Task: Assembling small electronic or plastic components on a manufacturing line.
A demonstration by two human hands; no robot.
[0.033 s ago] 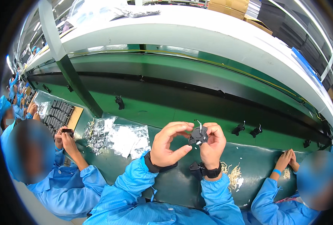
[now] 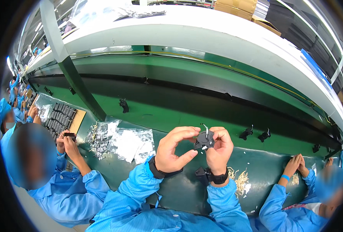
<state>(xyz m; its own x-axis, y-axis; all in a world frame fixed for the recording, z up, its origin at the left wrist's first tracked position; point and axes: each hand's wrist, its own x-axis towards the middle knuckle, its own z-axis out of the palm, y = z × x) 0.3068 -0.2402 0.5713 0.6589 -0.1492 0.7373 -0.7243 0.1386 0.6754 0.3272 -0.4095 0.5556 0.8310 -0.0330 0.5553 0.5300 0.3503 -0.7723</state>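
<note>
My right hand (image 2: 220, 151) grips a small black plastic part (image 2: 204, 140) from its right side, in front of me above the bench. A short pale wire with a dark tip (image 2: 206, 128) stands up from the part, and a small white piece shows at its lower edge. My left hand (image 2: 172, 150) is curved beside the part's left side, index finger and thumb apart. Its thumb tip is close to the part's lower left corner; whether it touches, I cannot tell. Both wrists wear black bands, and a black block (image 2: 203, 174) sits by the right one.
Clear bags of small parts (image 2: 132, 144) lie left of my hands; pale short wires (image 2: 239, 181) lie to the right. Black parts (image 2: 245, 132) stand on the green strip beyond. Co-workers sit on both sides. A green post (image 2: 80, 87) and white shelf (image 2: 202, 33) stand ahead.
The co-worker on the right has shifted their head to the right, and another hand shows behind. A black part on the green strip has moved slightly right. My hands have barely moved.
</note>
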